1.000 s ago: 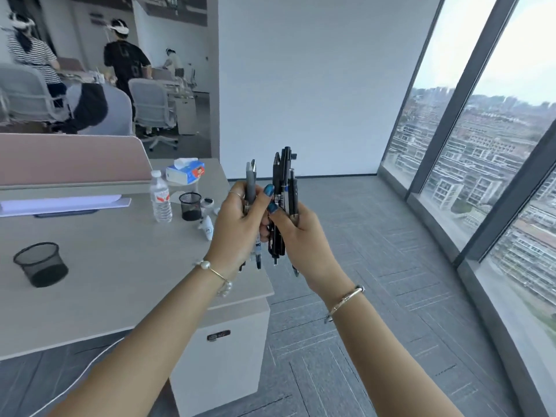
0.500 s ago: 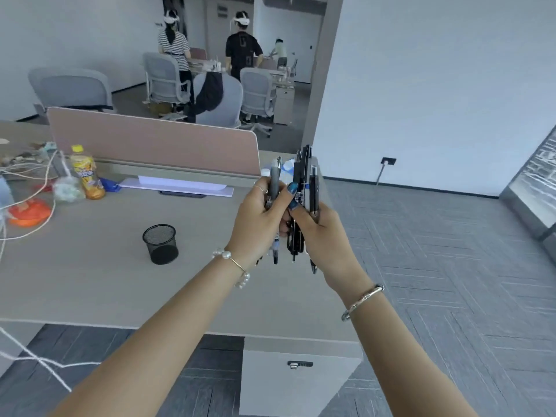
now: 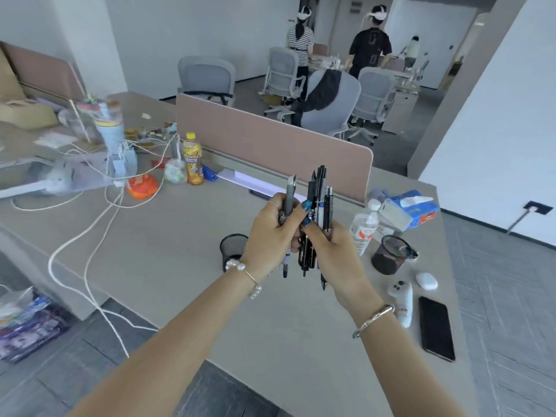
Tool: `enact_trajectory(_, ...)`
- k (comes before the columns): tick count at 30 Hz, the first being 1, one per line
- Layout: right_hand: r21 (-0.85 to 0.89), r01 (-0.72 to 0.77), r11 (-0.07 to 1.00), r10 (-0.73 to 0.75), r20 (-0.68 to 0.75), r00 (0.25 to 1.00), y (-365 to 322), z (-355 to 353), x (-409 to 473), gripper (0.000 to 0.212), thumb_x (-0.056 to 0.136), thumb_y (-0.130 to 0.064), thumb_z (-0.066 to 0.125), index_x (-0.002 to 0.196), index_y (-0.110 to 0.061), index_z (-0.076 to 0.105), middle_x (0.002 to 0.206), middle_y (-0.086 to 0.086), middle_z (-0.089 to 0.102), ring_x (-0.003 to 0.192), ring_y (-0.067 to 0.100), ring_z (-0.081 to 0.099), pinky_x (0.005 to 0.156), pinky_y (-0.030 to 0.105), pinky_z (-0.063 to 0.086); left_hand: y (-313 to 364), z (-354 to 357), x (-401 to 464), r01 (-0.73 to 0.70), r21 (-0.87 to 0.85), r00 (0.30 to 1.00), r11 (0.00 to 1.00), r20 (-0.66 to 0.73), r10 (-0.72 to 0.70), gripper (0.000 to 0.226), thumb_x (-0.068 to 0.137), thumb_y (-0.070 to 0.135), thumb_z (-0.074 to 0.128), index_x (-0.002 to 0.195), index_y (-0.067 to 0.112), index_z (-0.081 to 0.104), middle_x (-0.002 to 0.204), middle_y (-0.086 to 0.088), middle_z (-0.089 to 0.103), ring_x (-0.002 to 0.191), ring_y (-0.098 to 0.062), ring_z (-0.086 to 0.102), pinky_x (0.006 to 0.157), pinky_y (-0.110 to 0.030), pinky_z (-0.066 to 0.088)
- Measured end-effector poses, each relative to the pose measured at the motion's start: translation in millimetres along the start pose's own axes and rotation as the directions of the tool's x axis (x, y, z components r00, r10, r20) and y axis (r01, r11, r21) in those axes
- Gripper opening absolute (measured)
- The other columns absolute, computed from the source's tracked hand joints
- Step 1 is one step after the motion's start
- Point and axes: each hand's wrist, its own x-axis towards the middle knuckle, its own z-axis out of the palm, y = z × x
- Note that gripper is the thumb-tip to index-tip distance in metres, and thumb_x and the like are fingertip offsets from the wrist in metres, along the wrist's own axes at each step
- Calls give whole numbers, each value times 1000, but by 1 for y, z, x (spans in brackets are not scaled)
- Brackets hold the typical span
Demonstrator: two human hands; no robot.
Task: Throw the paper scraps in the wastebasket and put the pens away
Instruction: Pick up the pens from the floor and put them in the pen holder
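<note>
1. L hand (image 3: 272,233) was curled round one grey pen (image 3: 289,203), held upright above the desk (image 3: 168,245), tip end down.
2. R hand (image 3: 329,251) gripped a bundle of dark pens (image 3: 319,200), also upright, just beside the grey pen; both hands touched at the fingers.
3. Both hands hung over the desk's middle, w/ the black mesh pen cup (image 3: 233,251) just behind & below the L wrist, partly hidden by it.
4. A 2nd mesh cup (image 3: 389,254) stood to the R, near the water bottle (image 3: 364,227) & tissue pack (image 3: 409,209).
5. Near the desk's R edge lay a phone (image 3: 436,328), a white controller (image 3: 401,299) & a white case (image 3: 426,280), all close together.
6. Desk surface betw the mesh pen cup & the front edge was bare; the front edge ran diagonally under the forearms, floor below.
7. L side of the desk carried white cables (image 3: 90,236), an orange drink bottle (image 3: 192,159) & blurred clutter; one cable dropped over the front edge to the floor.
8. A pink divider panel (image 3: 270,142) closed off the desk's far edge.
9. No paper scraps or wastebasket could be made out.
</note>
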Motion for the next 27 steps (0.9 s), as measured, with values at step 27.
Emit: enact_trajectory(27, 250, -385, 888, 454, -350, 820, 208, 149, 161, 10, 97, -21, 43, 101, -15, 49, 106, -7, 69, 78, 5, 62, 71, 17, 46, -227, -105, 147, 263, -39, 946, 964, -187, -265, 21, 93, 26, 44, 81, 11, 36, 68, -7, 35, 58, -17, 33, 54, -27, 36)
